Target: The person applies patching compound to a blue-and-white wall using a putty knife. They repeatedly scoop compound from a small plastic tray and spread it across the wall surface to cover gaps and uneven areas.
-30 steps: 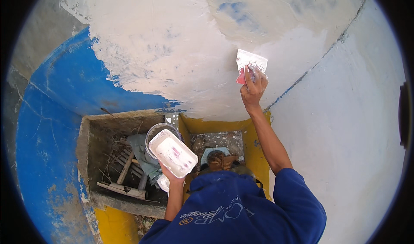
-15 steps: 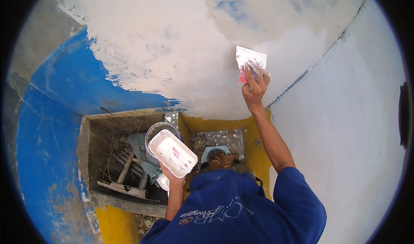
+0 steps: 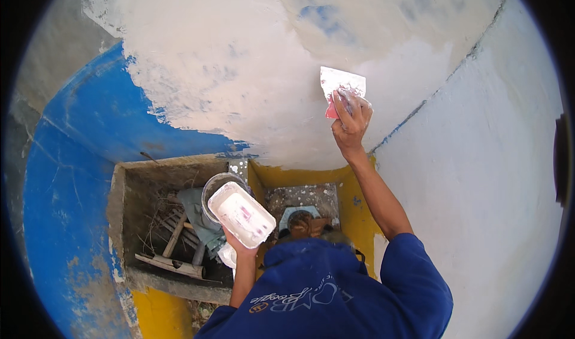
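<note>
My right hand (image 3: 352, 122) grips a putty scraper (image 3: 342, 82) by its red end, its wide blade smeared white. The blade lies against the wall (image 3: 239, 69), which is covered in white filler with blue patches showing through. In my left hand (image 3: 241, 246) is a white rectangular tub (image 3: 242, 215), held tilted, with white paste coating its inside and pinkish marks on its bottom. My left fingers are mostly hidden beneath the tub.
Below the wall at left stands a concrete trough (image 3: 120, 219) with sticks, bamboo pieces and a grey-green cloth (image 3: 200, 216). A round bucket (image 3: 218, 186) shows behind the tub. Yellow-painted sides (image 3: 357, 213) flank a paint-spattered floor (image 3: 326, 195). A white side wall (image 3: 467, 189) rises at right.
My right hand and the scraper have shifted slightly left and a little down along the wall. The tub in my left hand has barely moved.
</note>
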{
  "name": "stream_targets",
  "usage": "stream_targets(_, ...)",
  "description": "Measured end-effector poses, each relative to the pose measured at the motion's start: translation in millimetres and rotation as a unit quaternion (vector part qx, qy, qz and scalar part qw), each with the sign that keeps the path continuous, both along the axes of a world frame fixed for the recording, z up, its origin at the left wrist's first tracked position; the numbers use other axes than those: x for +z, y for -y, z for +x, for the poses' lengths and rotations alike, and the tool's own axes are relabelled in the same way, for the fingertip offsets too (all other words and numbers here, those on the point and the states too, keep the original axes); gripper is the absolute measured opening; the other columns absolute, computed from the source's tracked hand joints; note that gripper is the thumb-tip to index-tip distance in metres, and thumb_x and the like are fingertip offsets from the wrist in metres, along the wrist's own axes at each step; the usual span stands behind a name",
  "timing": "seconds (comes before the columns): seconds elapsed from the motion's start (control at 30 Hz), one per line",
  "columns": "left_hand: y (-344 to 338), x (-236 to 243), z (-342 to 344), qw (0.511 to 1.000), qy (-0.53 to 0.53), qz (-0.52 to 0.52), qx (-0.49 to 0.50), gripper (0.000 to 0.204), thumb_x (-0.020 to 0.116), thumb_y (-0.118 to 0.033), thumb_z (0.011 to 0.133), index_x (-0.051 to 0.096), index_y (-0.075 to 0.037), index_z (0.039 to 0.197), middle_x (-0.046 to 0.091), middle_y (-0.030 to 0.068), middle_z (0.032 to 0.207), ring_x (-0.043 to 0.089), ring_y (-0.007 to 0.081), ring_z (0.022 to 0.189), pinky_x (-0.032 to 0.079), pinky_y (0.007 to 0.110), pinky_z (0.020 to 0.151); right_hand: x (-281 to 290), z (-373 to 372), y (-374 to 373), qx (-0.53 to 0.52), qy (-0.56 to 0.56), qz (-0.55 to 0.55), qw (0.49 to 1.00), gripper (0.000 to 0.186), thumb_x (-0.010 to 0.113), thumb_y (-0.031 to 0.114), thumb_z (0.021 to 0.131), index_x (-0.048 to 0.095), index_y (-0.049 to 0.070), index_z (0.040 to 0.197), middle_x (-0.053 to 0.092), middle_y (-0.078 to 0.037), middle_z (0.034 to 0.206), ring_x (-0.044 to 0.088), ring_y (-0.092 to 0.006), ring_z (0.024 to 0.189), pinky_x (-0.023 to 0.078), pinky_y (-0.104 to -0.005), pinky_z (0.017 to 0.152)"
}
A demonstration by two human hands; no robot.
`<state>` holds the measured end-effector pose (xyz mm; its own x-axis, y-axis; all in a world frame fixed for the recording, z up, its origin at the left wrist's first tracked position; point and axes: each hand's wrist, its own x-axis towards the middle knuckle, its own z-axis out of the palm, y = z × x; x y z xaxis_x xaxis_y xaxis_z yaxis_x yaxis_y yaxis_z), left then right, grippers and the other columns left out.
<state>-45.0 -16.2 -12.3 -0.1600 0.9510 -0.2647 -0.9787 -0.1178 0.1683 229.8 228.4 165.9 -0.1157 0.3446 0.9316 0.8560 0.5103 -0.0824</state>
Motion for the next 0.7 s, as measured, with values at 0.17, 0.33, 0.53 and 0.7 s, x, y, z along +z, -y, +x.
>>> stream_targets(0.17,-4,4,2,1.000,-0.016,-0.007,0.016,0.063,0.041,-0.054,0.101,0.044,-0.013,0.148,0.055,0.0103,0.142,0.056,0.0343,0.127,0.044,0.055,0.107,-86,-11,-12,-0.035,0.084,-0.055,0.994,0.063,0.061,0.001,0.068,0.067,0.018,0.129,0.063,-0.004,0.125,0.058,-0.0245,0.108,0.042,-0.0424,0.083)
stream_targets(0.33,-3,1,-3,1.000,-0.016,0.009,0.000,0.062,0.041,-0.053,0.101,0.044,-0.013,0.148,0.055,0.0110,0.141,0.056,0.0335,0.127,0.044,0.054,0.107,-113,-2,12,0.058,0.077,-0.149,0.984,0.066,0.060,-0.002,0.065,0.070,0.018,0.127,0.065,-0.005,0.122,0.057,-0.0289,0.107,0.042,-0.0422,0.087)
stream_targets(0.53,-1,3,-5,1.000,-0.009,0.012,0.013,0.061,0.042,-0.052,0.101,0.044,-0.013,0.147,0.055,0.0103,0.142,0.056,0.0336,0.127,0.044,0.054,0.107,-10,20,-3,0.008,-0.002,0.008,1.000,0.066,0.057,-0.003,0.063,0.071,0.017,0.124,0.066,-0.004,0.122,0.056,-0.0289,0.104,0.041,-0.0420,0.088)
stream_targets(0.7,-6,7,1,1.000,-0.012,0.021,-0.002,0.060,0.042,-0.051,0.101,0.044,-0.013,0.148,0.055,0.0103,0.142,0.056,0.0336,0.127,0.044,0.055,0.107,-75,24,0,-0.025,0.074,-0.099,0.992,0.065,0.058,-0.004,0.063,0.072,0.016,0.123,0.064,-0.004,0.126,0.055,-0.0302,0.109,0.041,-0.0449,0.091)
